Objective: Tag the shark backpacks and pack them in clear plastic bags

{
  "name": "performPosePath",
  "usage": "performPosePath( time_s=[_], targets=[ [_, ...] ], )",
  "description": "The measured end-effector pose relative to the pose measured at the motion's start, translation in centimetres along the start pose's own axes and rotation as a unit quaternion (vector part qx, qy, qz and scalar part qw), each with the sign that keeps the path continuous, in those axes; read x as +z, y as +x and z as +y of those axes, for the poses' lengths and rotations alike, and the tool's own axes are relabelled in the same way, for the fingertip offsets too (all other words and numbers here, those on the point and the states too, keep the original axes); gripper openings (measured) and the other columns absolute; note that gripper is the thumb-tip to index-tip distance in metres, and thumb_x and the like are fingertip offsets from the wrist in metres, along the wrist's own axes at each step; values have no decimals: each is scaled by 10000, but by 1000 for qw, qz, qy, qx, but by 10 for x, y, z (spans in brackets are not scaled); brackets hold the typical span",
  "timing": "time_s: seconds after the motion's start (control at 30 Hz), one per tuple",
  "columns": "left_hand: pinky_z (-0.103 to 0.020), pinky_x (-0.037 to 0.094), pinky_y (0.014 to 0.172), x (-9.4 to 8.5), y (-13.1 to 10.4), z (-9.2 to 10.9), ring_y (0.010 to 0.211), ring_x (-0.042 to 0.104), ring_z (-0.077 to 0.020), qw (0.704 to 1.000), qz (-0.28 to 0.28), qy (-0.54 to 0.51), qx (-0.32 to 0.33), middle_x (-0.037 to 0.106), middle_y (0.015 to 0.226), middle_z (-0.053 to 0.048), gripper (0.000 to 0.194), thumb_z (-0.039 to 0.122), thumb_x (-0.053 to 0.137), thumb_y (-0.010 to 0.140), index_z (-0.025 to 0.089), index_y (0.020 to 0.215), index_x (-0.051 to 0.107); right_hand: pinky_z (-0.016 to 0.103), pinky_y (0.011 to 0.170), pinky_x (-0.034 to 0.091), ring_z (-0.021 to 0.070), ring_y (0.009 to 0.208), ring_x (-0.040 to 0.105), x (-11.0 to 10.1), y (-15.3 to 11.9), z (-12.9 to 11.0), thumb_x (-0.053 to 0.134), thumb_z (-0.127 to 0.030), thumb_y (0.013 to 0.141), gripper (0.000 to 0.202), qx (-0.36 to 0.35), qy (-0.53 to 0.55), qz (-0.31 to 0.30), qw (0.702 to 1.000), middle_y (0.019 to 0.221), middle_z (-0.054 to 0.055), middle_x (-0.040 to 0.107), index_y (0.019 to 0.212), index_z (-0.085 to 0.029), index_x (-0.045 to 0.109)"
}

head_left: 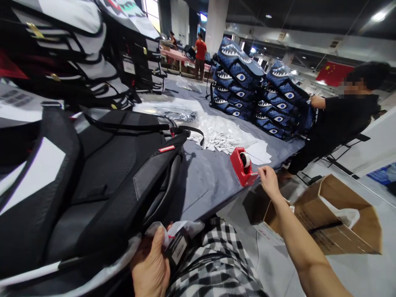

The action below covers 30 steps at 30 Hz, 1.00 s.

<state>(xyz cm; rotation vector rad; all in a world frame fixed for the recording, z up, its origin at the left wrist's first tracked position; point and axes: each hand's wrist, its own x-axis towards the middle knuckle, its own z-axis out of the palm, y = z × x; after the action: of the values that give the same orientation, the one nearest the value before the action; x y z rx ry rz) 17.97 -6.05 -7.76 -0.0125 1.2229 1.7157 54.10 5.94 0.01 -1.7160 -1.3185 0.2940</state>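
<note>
A black backpack (105, 165) lies on the table to my left, its straps facing up. At its near edge my left hand (151, 264) is closed, pinching a thin clear plastic bag (188, 226). A dark hang tag with a white label (178, 249) sticks out beside those fingers. My right hand (268, 179) reaches out past the table's edge, fingertips pinched at the front of a red tape dispenser (242, 167). A short strip of clear tape (254, 174) runs from the dispenser to those fingertips. The roll sits inside the dispenser.
Stacked grey and black backpacks (93, 62) rise at the back left. Blue shark-face backpacks (238, 82) stand in two stacks beyond a pile of white tags (219, 132). A person in black (343, 119) works at the right. Open cardboard boxes (349, 214) sit on the floor.
</note>
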Motion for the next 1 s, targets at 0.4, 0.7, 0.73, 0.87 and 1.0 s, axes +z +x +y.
performPosePath(
  time_s=[0.4, 0.7, 0.73, 0.87, 1.0],
  targets=[
    [-271, 578, 716, 8, -2, -11, 676, 677, -137, 998, -2, -19, 60, 707, 764, 18, 531, 450, 929, 476, 160, 832, 661, 194, 422, 280, 80, 472, 329, 98, -135, -81, 595, -650, 863, 469, 87, 289, -343, 890, 590, -76, 381, 760, -230, 411],
    [-284, 502, 783, 13, -1, -4, 757, 624, -158, 987, -25, 12, 156, 675, 770, -6, 401, 455, 867, 601, 167, 778, 652, 245, 603, 388, 130, 632, 501, 153, -131, -166, 474, -387, 1028, 275, -477, 87, -409, 773, 722, 9, 577, 836, -205, 547],
    [-282, 500, 766, 13, -1, -3, 749, 618, -158, 987, -30, 12, 158, 672, 764, -7, 391, 456, 860, 609, 169, 763, 645, 246, 604, 391, 135, 642, 515, 159, -131, -167, 467, -367, 1032, 268, -500, 68, -392, 769, 727, 15, 589, 836, -203, 548],
    [-276, 497, 737, 11, 1, -5, 720, 599, -151, 987, -48, 9, 155, 664, 751, -7, 348, 425, 843, 623, 170, 729, 632, 249, 616, 392, 147, 673, 552, 170, -135, -163, 494, -275, 1017, 227, -551, -1, -344, 760, 729, 23, 612, 810, -202, 552],
    [-292, 500, 819, 6, 2, -10, 791, 624, -164, 985, -62, -7, 160, 684, 818, -15, 359, 415, 854, 629, 170, 805, 659, 253, 619, 379, 150, 679, 559, 169, -138, -163, 563, -213, 970, 164, -560, -49, -327, 760, 724, 20, 620, 807, -201, 574]
  ],
)
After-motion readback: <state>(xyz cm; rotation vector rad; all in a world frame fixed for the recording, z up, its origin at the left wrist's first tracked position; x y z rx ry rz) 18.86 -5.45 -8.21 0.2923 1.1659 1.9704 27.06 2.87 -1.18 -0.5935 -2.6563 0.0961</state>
